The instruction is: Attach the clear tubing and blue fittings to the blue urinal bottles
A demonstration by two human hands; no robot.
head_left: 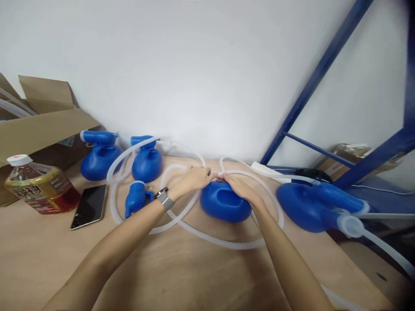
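A blue plastic urinal bottle (227, 206) with a moulded handle hollow sits on the wooden table in front of me. At its far end my left hand (197, 176) has its fingers curled together near the neck; what they pinch is hidden. From the other side my right hand (238, 185) grips the bottle's top, its fingertips almost meeting the left ones. A clear white hose (223, 244) loops on the table around the bottle, passing behind both hands. Left of my watch-wearing wrist lies a loose blue spouted head piece (135, 198) with a small handle.
Two more blue bottles (146, 164) (100, 162) stand by the wall, and another bottle (304, 206) with a hose lies at the right edge. A phone (89, 207), a drink bottle (42, 185) and a cardboard box (45, 129) are left. A blue metal rack (311, 86) rises right.
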